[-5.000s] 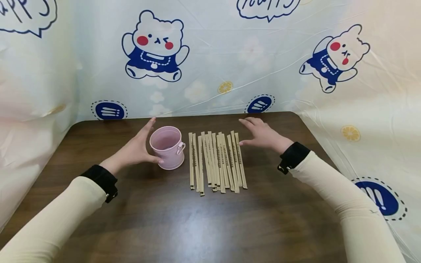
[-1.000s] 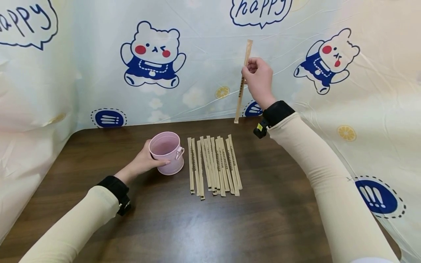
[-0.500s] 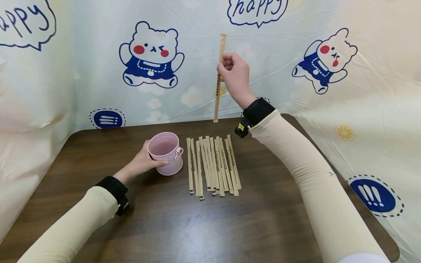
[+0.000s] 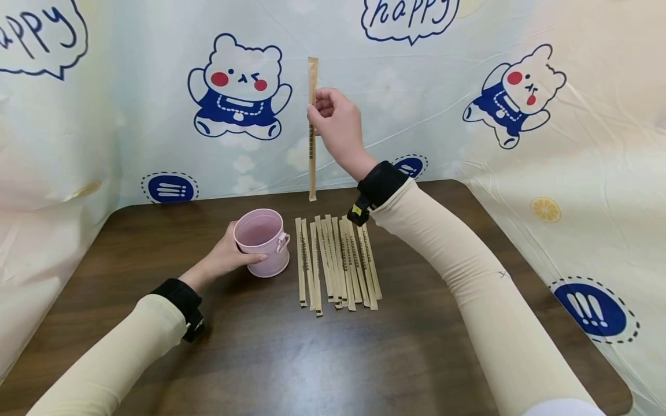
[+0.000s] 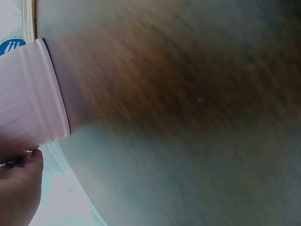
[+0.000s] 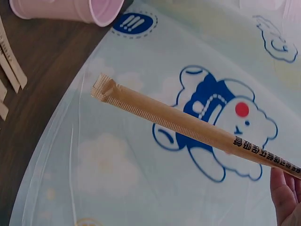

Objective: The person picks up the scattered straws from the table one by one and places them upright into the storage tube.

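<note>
High over the table's far edge, my right hand (image 4: pixel 340 127) pinches a paper-wrapped straw (image 4: pixel 312 167) between thumb and fingers, near its upper part. The straw hangs almost upright, its lower end up and to the right of the pink bucket (image 4: pixel 269 263). Dark printed characters run along its wrapper (image 6: pixel 197 125) in the right wrist view. My left hand (image 4: pixel 226 254) grips the bucket from the left, thumb across its front; the other fingers are mostly hidden behind it. The bucket stands upright with its mouth facing up. The visible inside shows no straws.
Several more wrapped straws (image 4: pixel 340 266) lie side by side on the brown table (image 4: pixel 250 346), just right of the bucket. A small handle loop (image 4: pixel 283 241) sticks out from the bucket's right side. A printed curtain (image 4: pixel 364 75) hangs behind the table and along both sides.
Since the first frame, my left hand has taken hold of the bucket and my right hand has lifted a straw from the row. Lately the right hand has carried it left, toward the bucket.
</note>
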A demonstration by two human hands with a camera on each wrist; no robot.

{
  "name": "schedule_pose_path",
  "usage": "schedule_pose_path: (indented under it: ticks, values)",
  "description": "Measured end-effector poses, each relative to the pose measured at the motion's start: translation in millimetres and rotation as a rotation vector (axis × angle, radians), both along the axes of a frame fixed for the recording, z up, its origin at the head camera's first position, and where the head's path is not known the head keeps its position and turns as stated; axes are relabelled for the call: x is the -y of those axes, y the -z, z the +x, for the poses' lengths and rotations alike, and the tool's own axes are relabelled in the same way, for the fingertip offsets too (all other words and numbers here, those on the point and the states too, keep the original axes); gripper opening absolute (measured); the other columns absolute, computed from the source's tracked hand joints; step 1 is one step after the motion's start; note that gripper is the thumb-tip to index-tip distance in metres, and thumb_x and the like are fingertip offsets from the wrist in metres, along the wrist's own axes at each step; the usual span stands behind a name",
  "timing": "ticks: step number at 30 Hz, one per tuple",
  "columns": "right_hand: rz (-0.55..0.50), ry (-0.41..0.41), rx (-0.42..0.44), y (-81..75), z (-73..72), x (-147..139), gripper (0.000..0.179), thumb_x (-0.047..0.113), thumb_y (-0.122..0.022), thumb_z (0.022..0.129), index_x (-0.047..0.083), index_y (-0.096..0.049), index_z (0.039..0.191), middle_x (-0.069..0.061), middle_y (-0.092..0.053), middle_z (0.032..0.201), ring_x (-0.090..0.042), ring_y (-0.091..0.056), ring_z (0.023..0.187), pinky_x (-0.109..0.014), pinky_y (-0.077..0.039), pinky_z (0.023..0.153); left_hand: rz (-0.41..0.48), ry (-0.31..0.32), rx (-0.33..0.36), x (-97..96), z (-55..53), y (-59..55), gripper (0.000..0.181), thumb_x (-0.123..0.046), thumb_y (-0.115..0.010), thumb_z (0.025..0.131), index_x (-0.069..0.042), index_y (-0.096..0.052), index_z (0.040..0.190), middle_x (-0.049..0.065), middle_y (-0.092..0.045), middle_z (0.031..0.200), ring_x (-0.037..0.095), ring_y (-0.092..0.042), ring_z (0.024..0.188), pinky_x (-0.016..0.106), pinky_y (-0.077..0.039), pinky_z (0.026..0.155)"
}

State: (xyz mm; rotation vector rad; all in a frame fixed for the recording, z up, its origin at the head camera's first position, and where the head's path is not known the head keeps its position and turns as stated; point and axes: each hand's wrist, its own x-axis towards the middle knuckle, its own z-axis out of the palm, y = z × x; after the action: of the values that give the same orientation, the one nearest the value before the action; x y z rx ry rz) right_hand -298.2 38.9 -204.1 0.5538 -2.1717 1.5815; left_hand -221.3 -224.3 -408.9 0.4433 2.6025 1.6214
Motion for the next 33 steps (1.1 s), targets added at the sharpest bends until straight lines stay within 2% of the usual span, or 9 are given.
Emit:
schedule_pose_path:
  ticks: [9,15,20,26,33]
  values:
    - [-0.01,-0.068,0.028,4.0,12.3,26.8,0.026,0.007,-0.06,0.096,-0.003,-0.06,0.121,-0.016,-0.065,0.104,-0.013,-0.061,0.085,-0.02,-0.055,0.07,-0.016,0.004,0.012,-0.3,-2.0,-0.5,0.092,-0.005,-0.082,0.075,0.005,-0.021,0.143,0.029,-0.036,0.141,0.04,-0.041,0.129,0.053,-0.03,0.11]
    - [-0.011,-0.145,0.033,14.1,18.5,46.9,0.023,0.006,-0.06,0.096,-0.004,-0.061,0.116,-0.017,-0.065,0.101,-0.016,-0.062,0.084,-0.02,-0.056,0.068,-0.016,0.006,-0.004,-1.1,-1.6,0.3,0.092,-0.004,-0.082,0.074,0.004,-0.022,0.144,0.027,-0.038,0.141,0.037,-0.041,0.128,0.05,-0.03,0.109]
    - [0.028,-0.169,-0.002,22.4,24.9,60.0,0.021,0.007,-0.061,0.095,-0.004,-0.062,0.114,-0.017,-0.066,0.099,-0.019,-0.063,0.084,-0.019,-0.054,0.065,0.002,0.021,-0.02,-1.7,-1.2,1.4,0.092,-0.003,-0.082,0.074,0.002,-0.024,0.145,0.025,-0.04,0.141,0.035,-0.041,0.128,0.048,-0.029,0.11]
    - [0.077,-0.186,-0.023,32.8,30.9,70.9,0.021,0.008,-0.061,0.096,-0.003,-0.063,0.114,-0.014,-0.067,0.099,-0.018,-0.064,0.086,-0.015,-0.052,0.069,-0.009,0.023,-0.027,-1.6,-0.9,1.5,0.09,-0.003,-0.081,0.075,0.003,-0.025,0.145,0.026,-0.041,0.14,0.033,-0.042,0.127,0.038,-0.033,0.107]
    - [0.162,-0.224,0.04,53.6,32.9,77.6,0.023,0.01,-0.059,0.097,-0.001,-0.061,0.117,-0.013,-0.068,0.104,-0.018,-0.065,0.092,-0.013,-0.05,0.073,-0.018,0.025,-0.022,-1.8,-1.6,1.8,0.089,-0.003,-0.081,0.075,0.003,-0.025,0.145,0.026,-0.039,0.139,0.034,-0.042,0.126,0.045,-0.032,0.108]
